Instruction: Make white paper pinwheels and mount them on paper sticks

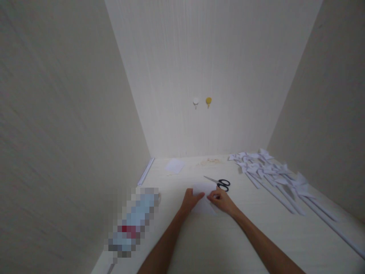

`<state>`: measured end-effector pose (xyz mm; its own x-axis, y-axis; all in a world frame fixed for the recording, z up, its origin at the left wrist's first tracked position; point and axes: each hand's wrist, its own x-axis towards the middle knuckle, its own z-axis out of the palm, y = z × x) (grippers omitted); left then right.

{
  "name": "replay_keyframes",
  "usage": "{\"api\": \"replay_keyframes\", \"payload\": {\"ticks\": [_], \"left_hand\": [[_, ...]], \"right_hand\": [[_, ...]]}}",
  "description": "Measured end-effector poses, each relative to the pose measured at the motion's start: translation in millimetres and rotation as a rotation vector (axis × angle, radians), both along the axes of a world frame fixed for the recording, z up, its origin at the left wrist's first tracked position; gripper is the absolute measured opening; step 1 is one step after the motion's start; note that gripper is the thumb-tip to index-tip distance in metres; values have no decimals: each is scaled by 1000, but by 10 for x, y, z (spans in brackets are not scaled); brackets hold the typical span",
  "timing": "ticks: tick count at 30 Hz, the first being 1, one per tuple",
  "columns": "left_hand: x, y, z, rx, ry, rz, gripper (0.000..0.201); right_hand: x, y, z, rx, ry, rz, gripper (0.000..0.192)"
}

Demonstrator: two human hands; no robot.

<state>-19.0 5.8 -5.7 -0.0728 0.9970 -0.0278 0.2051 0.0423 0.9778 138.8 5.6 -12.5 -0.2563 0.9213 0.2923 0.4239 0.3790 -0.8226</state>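
Note:
A white sheet of paper lies in front of me between my two hands, part of it raised or folded toward the middle. My left hand grips its left side, thumb laid over the top. On the other side, the bent fingers of my right hand pinch a part of the paper near its centre. The exact fold under the fingertips is too small to make out. Scissors with black handles lie just beyond my right hand, blades pointing left.
Several white paper pinwheels with paper sticks lie along the right. Another white paper piece is at the back left, near white paper sticks. A pixelated object lies left. Two hooks, white and yellow, are on the back wall.

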Motion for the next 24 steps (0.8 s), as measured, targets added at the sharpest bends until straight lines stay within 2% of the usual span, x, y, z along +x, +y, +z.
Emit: {"api": "replay_keyframes", "payload": {"ticks": [7, 12, 17, 24], "left_hand": [[1, -20, 9, -6, 138, 20, 23], [-12, -27, -9, -2, 178, 119, 34], [-37, -24, -22, -26, 129, 83, 37], [-80, -66, 85, -14, 210, 11, 39]], "right_hand": [[-6, -10, 4, 10, -12, -10, 20], [-8, -12, 6, 4, -1, 10, 20], [-2, -16, 12, 2, 2, 47, 20], [11, -8, -11, 23, -16, 57, 19]]}}
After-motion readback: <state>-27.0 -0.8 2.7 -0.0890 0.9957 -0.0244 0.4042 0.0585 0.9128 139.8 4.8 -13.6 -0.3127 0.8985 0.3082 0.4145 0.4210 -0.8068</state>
